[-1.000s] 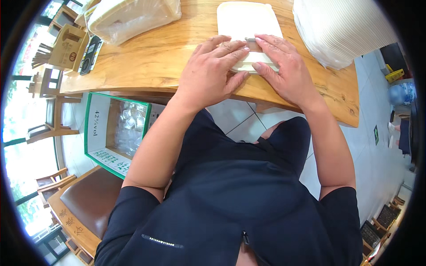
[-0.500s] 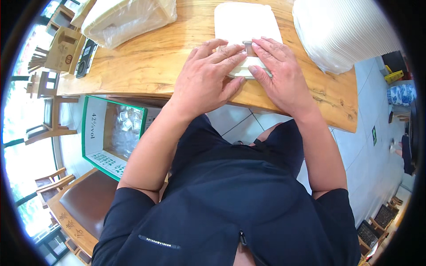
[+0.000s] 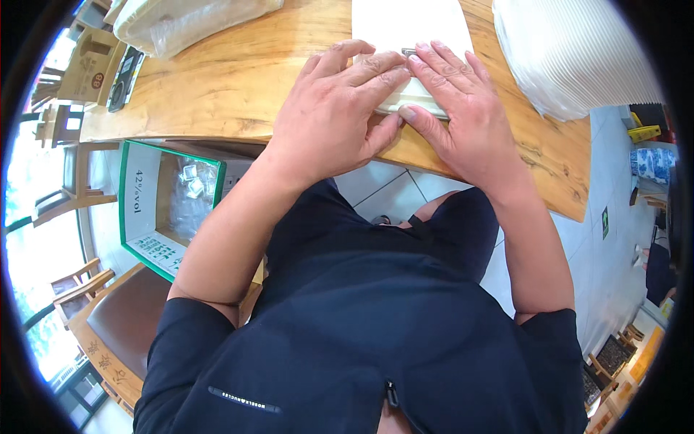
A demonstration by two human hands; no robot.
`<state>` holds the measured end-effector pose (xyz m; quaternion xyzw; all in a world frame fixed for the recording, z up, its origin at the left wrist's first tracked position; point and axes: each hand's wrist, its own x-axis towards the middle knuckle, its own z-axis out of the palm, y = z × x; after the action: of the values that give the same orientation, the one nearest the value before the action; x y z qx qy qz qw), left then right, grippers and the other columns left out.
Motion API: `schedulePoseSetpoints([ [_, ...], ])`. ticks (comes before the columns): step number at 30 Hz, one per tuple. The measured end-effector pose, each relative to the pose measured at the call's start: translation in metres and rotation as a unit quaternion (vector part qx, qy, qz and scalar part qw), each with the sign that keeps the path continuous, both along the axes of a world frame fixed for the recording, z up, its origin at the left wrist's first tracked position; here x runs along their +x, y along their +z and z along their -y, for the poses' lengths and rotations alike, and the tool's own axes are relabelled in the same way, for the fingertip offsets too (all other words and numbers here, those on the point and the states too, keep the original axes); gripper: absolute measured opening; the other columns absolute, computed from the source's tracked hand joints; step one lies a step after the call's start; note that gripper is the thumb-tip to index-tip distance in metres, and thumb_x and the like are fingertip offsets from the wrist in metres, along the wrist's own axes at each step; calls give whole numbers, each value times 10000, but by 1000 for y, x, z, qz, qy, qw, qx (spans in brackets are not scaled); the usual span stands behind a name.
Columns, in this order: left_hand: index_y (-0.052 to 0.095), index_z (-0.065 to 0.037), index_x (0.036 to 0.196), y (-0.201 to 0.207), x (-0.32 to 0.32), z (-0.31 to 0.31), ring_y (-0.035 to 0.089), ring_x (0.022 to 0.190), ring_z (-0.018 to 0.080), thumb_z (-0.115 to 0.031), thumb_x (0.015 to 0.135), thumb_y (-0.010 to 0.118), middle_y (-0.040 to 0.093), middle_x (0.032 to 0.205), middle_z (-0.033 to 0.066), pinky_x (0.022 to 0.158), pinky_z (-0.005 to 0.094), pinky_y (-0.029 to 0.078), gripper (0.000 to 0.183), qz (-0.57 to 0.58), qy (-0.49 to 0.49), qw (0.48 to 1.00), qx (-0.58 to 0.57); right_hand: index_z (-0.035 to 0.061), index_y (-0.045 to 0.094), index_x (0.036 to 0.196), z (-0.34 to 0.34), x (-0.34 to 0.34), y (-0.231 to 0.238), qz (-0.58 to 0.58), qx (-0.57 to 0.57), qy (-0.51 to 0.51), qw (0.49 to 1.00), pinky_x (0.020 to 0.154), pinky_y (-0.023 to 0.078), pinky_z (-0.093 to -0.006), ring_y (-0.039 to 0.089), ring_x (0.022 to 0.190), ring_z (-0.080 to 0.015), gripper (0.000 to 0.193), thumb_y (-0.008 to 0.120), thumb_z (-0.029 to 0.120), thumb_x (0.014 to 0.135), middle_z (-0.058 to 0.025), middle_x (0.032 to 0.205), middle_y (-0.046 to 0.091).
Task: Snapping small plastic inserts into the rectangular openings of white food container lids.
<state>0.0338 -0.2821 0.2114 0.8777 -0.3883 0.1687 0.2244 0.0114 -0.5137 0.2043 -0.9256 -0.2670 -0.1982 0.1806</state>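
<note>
Fingers of bare left hand (image 3: 340, 105) and bare right hand (image 3: 468, 112) extend over white rectangular container (image 3: 408, 22) on light-brown wooden table (image 3: 217, 79). Grip cannot be determined.

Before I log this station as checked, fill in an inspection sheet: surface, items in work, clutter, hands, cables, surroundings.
Surface: wooden table, visible grain.
Job's things: white takeout container under the fingers; small grey piece at the fingertips, kind unclear.
Clutter: plastic-wrapped container stack at right; bagged cream stack at left.
Hands: left hand and right hand on the container, thumbs close together.
Cables: nothing seen.
Surroundings: green-edged box, clear plastic pieces inside; brown-seated chair.
</note>
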Motion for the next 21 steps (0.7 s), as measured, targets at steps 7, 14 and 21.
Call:
schedulePoseSetpoints([
  [7,732,-81,1370,2,0,0,594,1332,376,-249,892,766,696,1460,93,1152,472,484,508,-13,0,1000,-7,33,721,1398,-2,-3,1,2,-20,-2,1000,1287,324,-549,566,1477,-328,546,692,446,1041,-170,1493,679],
  [14,708,-67,1411,1,1,1,580,1335,384,-311,895,758,664,1513,98,1160,476,476,573,-10,6,1000,9,44,694,1434,3,-2,4,-34,-15,0,999,1280,255,-665,553,1492,-310,573,698,456,1037,-142,1506,674],
  [21,686,-58,1440,3,2,2,544,1377,389,-339,862,787,653,1530,91,1181,492,460,650,-19,11,999,32,65,634,1510,-5,-10,-3,-4,-71,-33,997,1264,211,-727,466,1563,-287,645,594,538,1073,-148,1596,597],
])
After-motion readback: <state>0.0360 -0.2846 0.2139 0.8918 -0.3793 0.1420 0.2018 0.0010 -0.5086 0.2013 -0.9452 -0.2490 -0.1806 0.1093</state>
